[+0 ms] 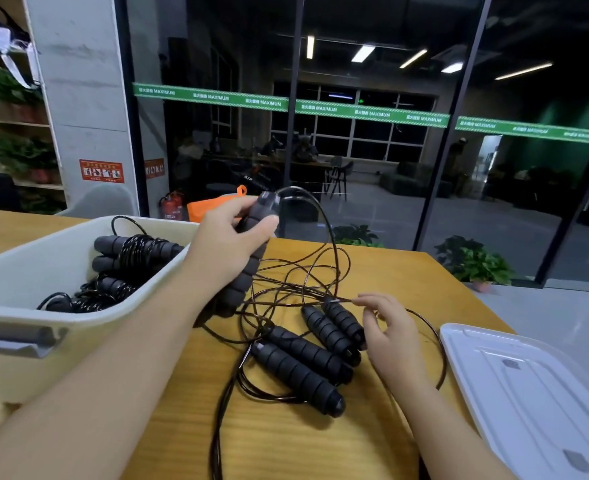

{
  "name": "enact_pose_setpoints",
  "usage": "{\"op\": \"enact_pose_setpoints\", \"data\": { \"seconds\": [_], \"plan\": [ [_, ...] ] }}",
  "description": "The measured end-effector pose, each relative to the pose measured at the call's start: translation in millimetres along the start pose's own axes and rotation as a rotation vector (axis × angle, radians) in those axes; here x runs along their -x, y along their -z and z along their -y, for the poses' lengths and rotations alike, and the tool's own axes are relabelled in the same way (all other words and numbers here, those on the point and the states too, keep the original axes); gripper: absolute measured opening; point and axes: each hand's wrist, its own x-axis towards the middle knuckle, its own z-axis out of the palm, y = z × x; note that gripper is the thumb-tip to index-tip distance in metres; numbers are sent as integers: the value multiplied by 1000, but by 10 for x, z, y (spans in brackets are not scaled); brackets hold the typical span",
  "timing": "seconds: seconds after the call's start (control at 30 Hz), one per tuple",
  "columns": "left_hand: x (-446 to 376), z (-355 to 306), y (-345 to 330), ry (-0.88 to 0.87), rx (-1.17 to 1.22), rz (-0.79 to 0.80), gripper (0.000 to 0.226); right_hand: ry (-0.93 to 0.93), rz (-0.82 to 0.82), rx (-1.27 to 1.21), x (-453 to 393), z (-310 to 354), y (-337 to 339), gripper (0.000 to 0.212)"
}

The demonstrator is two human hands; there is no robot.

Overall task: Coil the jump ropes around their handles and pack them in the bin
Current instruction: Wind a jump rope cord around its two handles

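Four black foam handles [315, 355] lie loose on the wooden table [286, 445] near the frame's centre, in two side-by-side pairs slanting from 10 toward 4 o'clock, with thin black rope [296, 278] tangled in loops over and around them. At about 4 o'clock from them rests a white lid [535, 393], flat on the table's edge. The right hand [390, 336] sits just beside the farther pair, its fingers [367, 300] lightly curled and pinching a strand of rope at the fingertips. At 11 o'clock from the loose handles, the left hand [229, 244] is raised above the table and wraps round a pair of handles [251, 258] held together (upper ends pointing away), a rope arching out of the top. At 9 o'clock stands the pale bin [19, 271], touching the left forearm, with already coiled jump ropes [126, 265] inside it.
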Motion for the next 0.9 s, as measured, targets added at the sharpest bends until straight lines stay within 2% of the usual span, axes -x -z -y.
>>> {"op": "enact_pose_setpoints", "data": {
  "seconds": [0.13,0.27,0.3,0.4,0.43,0.5,0.57,0.67,0.7,0.77,0.83,0.9],
  "plan": [
    [-170,-229,-23,10,70,-3,15,-66,-11,-109,-6,143,38,22],
    [-275,-383,2,156,250,155,23,-59,-114,-275,-149,392,130,19],
    [-285,-418,19,175,271,201,24,-65,-105,-265,-217,452,152,27],
    [-296,-506,88,162,229,325,27,-72,15,-178,-464,625,217,82],
    [-303,-514,117,140,197,364,26,-59,61,-174,-547,693,239,94],
    [-320,-533,177,96,153,453,30,-38,146,-206,-703,827,275,101],
    [-310,-556,213,74,148,536,36,-6,226,-178,-843,924,294,83],
    [-287,-616,263,45,185,545,37,35,279,37,-993,912,194,24],
    [-300,-623,290,46,221,508,33,-6,287,128,-1024,848,144,15],
    [-347,-619,365,54,309,393,25,-126,324,353,-1062,634,46,20],
    [-401,-613,449,40,359,283,28,-273,349,471,-1053,458,23,32],
    [-414,-598,496,17,346,248,26,-434,334,268,-1034,436,80,43]
  ]
}}
